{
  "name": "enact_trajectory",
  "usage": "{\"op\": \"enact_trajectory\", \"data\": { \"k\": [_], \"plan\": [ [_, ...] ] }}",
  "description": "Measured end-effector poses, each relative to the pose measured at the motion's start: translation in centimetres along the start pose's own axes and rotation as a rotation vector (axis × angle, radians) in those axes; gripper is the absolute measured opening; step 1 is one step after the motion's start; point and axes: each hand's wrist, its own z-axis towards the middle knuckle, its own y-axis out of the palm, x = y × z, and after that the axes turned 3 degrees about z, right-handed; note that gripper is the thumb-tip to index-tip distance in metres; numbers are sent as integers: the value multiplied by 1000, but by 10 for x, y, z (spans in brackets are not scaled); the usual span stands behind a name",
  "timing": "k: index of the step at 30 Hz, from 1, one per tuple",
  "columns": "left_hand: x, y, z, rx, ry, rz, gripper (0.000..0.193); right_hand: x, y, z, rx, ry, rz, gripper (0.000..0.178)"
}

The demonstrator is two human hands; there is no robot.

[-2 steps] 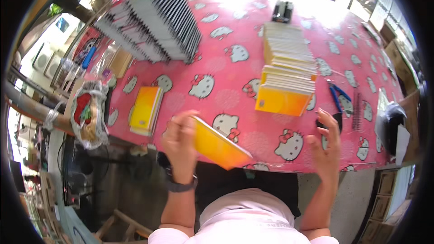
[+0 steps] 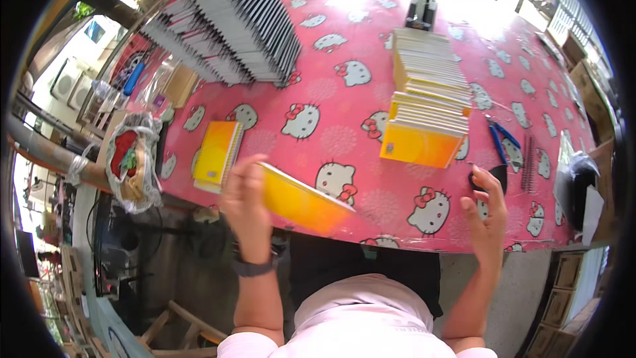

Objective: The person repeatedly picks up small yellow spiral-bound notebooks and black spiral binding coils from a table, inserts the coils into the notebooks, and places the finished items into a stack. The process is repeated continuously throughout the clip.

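My left hand (image 2: 246,202) is closed on the left end of a yellow-orange notebook (image 2: 301,202), which hangs tilted above the table's near edge and is slightly blurred. A small stack of yellow notebooks (image 2: 217,154) lies just beyond that hand to the left. My right hand (image 2: 487,215) hovers over the near right of the table, thumb and fingers apart, with nothing between them. Beside its fingertips lies a black object (image 2: 495,179), partly hidden by the hand. Farther up, a long leaning row of yellow notebooks (image 2: 427,136) stretches away from me.
Tall stacks of spiral-bound books (image 2: 238,33) stand at the far left of the pink patterned table (image 2: 278,152). Blue-handled pliers (image 2: 500,140) and a dark wire spiral (image 2: 528,164) lie at right. A plastic-lined container (image 2: 134,166) of scraps sits at the left edge.
My left hand has moved a little to the left, carrying the notebook with it. My right hand has shifted slightly to the right, its fingers still apart.
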Motion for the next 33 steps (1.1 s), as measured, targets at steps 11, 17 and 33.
{"op": "enact_trajectory", "data": {
  "k": [11,17,33],
  "plan": [
    [-44,-115,126,474,176,218,29,58,-6,-10,76,88,-24,21],
    [-49,-123,179,-70,284,526,22,69,-11,-13,71,45,-31,15],
    [-114,-83,133,-594,-106,966,119,71,-34,-26,147,71,52,8]
  ]
}}
